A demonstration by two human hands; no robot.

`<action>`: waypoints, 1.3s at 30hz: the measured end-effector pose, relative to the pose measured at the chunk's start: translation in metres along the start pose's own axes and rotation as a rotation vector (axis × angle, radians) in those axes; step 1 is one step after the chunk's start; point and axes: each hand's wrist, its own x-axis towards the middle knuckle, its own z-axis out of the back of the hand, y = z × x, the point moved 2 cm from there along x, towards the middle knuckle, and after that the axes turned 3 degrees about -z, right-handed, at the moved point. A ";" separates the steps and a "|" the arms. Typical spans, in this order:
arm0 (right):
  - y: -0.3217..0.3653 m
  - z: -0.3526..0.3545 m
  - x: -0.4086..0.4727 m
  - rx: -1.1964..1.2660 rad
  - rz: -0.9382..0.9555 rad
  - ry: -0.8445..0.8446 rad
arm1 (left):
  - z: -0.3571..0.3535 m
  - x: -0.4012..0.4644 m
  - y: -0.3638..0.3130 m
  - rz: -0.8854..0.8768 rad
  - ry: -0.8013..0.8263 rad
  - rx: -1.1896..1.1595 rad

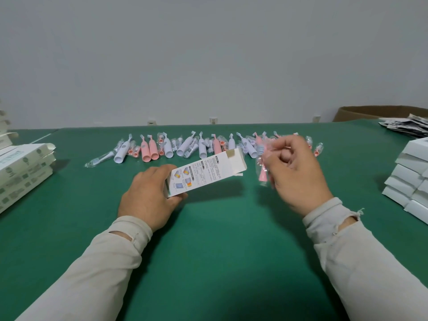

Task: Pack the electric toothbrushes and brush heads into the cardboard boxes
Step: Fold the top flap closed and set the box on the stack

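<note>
Stacks of printed cardboard boxes [22, 172] sit at far left on the green table [208, 262]. Left hand [148, 195] grips one end of an open box [206, 173], thumb under, fingers over; box held just above the table, open end with loose flap pointing right and away. Behind it, along the far side of the table, a row of pink and white toothbrush handles [166, 149] mixed with bagged spare heads. Right hand [298, 172], well apart from the left, fingers curled, pinches a pink brush head in clear wrap [262, 172] that hangs down from the fingertips. White box stacks [410, 179] and a pile of leaflets [407, 126] at far right.

Handling, judged: brush head very light, stiff plastic inside slippery, crinkly film; hold by the stem through the wrap, not by loose film. Box is thin card, crushes easily; grip near closed end, keeping the mouth square.
</note>
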 end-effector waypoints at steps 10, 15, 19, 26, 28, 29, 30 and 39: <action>-0.006 -0.023 -0.012 0.112 0.019 -0.162 | -0.001 -0.003 -0.007 -0.087 0.017 -0.025; -0.014 -0.019 -0.009 0.074 -0.052 -0.260 | -0.003 -0.005 -0.013 -0.121 0.023 -0.038; -0.019 -0.026 -0.012 -0.003 -0.081 -0.227 | -0.003 -0.005 -0.012 -0.124 0.019 -0.054; -0.004 -0.044 -0.019 -0.044 -0.162 0.322 | -0.005 -0.005 -0.012 -0.156 0.021 -0.074; -0.003 -0.034 -0.015 -0.105 -0.099 0.336 | -0.004 -0.004 -0.009 -0.141 0.025 -0.071; -0.003 -0.026 -0.012 -0.116 -0.057 0.284 | -0.004 -0.003 -0.008 -0.129 0.023 -0.069; -0.004 -0.018 -0.009 -0.125 -0.020 0.255 | -0.004 -0.003 -0.006 -0.120 0.020 -0.069; -0.020 -0.008 -0.003 -0.317 0.110 0.279 | -0.005 -0.003 -0.005 -0.117 0.042 -0.082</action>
